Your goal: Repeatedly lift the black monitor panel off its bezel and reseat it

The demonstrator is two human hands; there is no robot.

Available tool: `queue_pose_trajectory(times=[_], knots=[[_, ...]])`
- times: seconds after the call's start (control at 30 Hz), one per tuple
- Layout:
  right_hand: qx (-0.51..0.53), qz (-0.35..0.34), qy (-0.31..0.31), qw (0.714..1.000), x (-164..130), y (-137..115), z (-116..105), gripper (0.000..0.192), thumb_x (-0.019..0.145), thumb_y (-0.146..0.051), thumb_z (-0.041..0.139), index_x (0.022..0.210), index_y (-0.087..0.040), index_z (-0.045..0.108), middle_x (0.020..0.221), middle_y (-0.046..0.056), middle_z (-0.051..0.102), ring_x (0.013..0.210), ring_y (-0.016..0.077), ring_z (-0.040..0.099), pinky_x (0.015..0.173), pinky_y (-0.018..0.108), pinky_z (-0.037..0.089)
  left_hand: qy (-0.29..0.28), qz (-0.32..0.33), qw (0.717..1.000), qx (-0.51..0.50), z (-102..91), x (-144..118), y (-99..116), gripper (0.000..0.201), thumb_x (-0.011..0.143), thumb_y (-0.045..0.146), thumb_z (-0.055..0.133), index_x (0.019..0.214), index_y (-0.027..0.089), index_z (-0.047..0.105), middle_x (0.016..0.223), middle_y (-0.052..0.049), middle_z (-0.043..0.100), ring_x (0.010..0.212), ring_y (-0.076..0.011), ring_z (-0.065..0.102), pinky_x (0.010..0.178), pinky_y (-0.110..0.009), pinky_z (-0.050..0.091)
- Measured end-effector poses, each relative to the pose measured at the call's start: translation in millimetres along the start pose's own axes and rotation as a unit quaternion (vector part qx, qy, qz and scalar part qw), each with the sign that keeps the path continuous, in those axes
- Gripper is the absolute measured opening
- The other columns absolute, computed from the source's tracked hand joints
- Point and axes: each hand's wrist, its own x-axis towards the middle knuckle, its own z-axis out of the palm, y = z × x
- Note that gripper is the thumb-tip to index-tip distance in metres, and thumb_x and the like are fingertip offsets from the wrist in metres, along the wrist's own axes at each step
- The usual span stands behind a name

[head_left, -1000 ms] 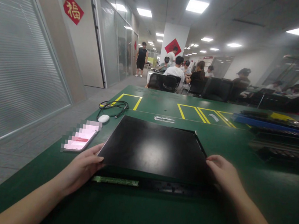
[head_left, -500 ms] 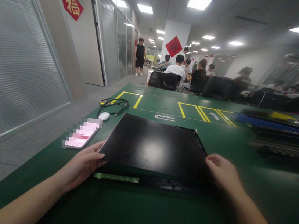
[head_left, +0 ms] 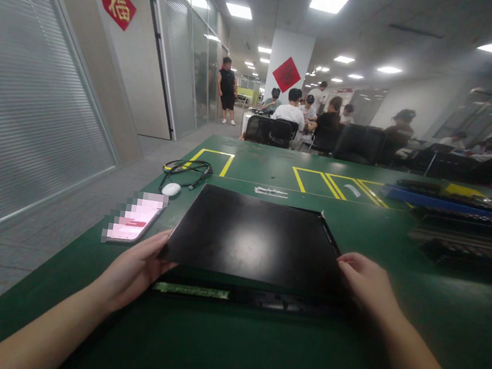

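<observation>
On the green table, a phone lay at the left, just beside the left hand, whose fingers clasped the near left edge of the black cover panel. Centred over a dark chassis, the panel was gripped at its right edge by the right hand.

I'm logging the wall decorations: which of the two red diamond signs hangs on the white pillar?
The farther red diamond sign, straight ahead above the seated people. The other red sign hangs on the beige wall panel at left, nearer the camera.
</observation>
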Motion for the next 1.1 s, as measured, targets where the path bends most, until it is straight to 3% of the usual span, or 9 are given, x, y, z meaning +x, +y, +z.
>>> queue_pose_trajectory(times=[0.37,0.6,0.67,0.83,0.97,1.1], knots=[[0.013,0.007,0.003,1.0,2.6,4.9,-0.1,0.024,0.073,-0.04,0.058,0.079,-0.024,0.074,0.079,0.004,0.075,0.075,0.0234,0.067,0.064,0.032,0.046,0.011,-0.007,1.0,-0.002,-2.1,2.5,-0.9,0.031,0.089,0.002,0.054,0.107,0.016,0.075,0.09,-0.008,0.079,0.074,-0.0197,0.075,0.062,-0.027,0.061],[0.049,0.038,0.007,0.998,3.0,10.2,0.3,0.026,0.076,-0.04,0.057,0.087,-0.023,0.074,0.074,0.004,0.072,0.056,0.0192,0.063,0.057,0.032,0.047,-0.017,0.0,1.0,-0.001,-2.9,3.4,-0.4,0.029,0.09,0.003,0.054,0.103,0.016,0.077,0.087,-0.007,0.078,0.071,-0.0189,0.074,0.062,-0.026,0.061],[0.041,0.035,0.016,0.998,4.4,12.8,0.3,0.027,0.076,-0.038,0.057,0.091,-0.023,0.074,0.077,0.005,0.072,0.061,0.0206,0.064,0.059,0.032,0.048,-0.024,0.003,1.0,0.003,-2.8,2.6,0.1,0.03,0.09,0.003,0.055,0.105,0.017,0.077,0.087,-0.007,0.078,0.071,-0.019,0.074,0.061,-0.025,0.061],[-0.015,0.01,0.024,1.0,11.5,20.3,2.4,0.032,0.074,-0.032,0.06,0.098,-0.023,0.078,0.108,0.011,0.07,0.084,0.0243,0.067,0.073,0.036,0.052,-0.026,0.007,1.0,0.006,-1.8,1.4,0.4,0.029,0.089,0.003,0.056,0.103,0.016,0.077,0.091,-0.008,0.079,0.073,-0.0195,0.075,0.062,-0.026,0.061],[-0.062,-0.021,-0.01,0.998,17.7,28.2,8.8,0.034,0.077,-0.027,0.057,0.103,-0.021,0.078,0.11,0.012,0.068,0.103,0.0274,0.064,0.091,0.04,0.05,-0.018,0.008,1.0,0.007,-1.8,1.8,0.0,0.033,0.086,0.003,0.06,0.111,0.018,0.075,0.101,-0.008,0.078,0.078,-0.0202,0.075,0.064,-0.026,0.061],[-0.088,-0.033,-0.044,0.995,20.5,34.0,14.4,0.041,0.08,-0.026,0.056,0.116,-0.016,0.074,0.114,0.014,0.065,0.109,0.0254,0.062,0.099,0.038,0.046,-0.017,0.011,1.0,0.013,-3.9,2.8,-0.7,0.043,0.083,0.003,0.061,0.121,0.02,0.071,0.109,-0.008,0.077,0.083,-0.0214,0.075,0.063,-0.027,0.062]])
